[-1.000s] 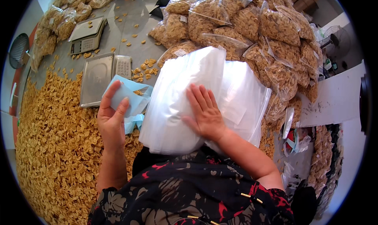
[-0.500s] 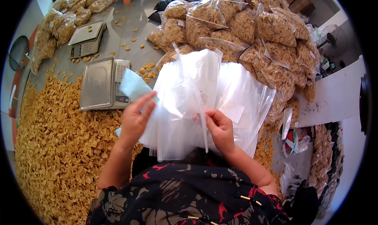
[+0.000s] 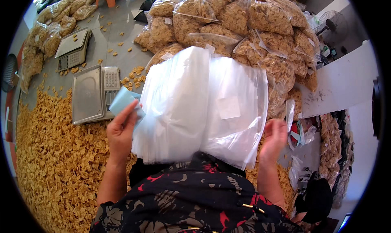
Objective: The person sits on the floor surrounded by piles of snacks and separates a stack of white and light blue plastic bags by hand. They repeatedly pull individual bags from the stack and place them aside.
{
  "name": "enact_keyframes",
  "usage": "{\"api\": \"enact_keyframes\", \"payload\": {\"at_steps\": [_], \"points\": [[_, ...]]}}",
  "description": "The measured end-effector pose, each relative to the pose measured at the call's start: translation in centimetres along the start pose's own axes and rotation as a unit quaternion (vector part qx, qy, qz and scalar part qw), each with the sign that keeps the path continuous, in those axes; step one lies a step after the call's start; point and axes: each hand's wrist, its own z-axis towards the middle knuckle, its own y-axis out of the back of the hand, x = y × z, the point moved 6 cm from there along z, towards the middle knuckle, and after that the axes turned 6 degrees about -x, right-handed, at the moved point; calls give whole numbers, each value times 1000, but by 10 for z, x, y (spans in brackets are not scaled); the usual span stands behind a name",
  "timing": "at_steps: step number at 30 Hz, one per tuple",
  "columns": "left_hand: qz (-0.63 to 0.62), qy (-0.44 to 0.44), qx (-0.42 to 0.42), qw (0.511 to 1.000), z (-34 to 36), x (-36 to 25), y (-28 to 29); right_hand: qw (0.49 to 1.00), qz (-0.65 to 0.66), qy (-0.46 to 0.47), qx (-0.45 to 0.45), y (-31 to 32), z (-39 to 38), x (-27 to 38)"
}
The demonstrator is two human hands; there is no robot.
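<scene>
Pinching a pale blue, flexible strip (image 3: 123, 102), the left hand (image 3: 121, 132) sits at the left edge of clear, flat plastic bags (image 3: 175, 106) in two piles; the blurred right hand (image 3: 273, 140), fingers loosely open, hovers just beside their right edge.

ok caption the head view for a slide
Left hand holding a blue strip, right hand beside stacked clear bags, golden flakes at left.

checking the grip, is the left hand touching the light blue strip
Touching: the head view shows the left hand holding the light blue strip at its fingertips, with no gap showing.
</scene>
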Motion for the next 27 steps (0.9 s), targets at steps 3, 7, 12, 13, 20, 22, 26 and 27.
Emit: {"api": "enact_keyframes", "payload": {"at_steps": [3, 7, 12, 13, 20, 22, 26, 27], "points": [[62, -87, 32, 994, 1, -40, -4, 939, 55, 217, 262, -88, -33, 61], [-48, -46, 24, 997, -2, -67, -17, 752, 17, 169, 637, -219, -132, 79], [-89, -12, 109, 990, -6, -62, -2, 743, 10, 100, 662, -256, -146, 48], [-79, -22, 169, 982, -10, -61, -2, 761, 25, 82, 643, -256, -144, 46], [102, -23, 138, 985, -25, -47, -3, 799, -21, 172, 576, -239, -129, 39], [138, -82, 156, 975, -25, -54, -9, 784, -6, 300, 544, -230, -129, 48], [140, -128, 142, 972, -27, -55, -14, 800, -2, 69, 596, -236, -129, 34], [120, -103, 130, 979, -28, -52, -13, 785, 8, 97, 612, -235, -129, 35]]}}
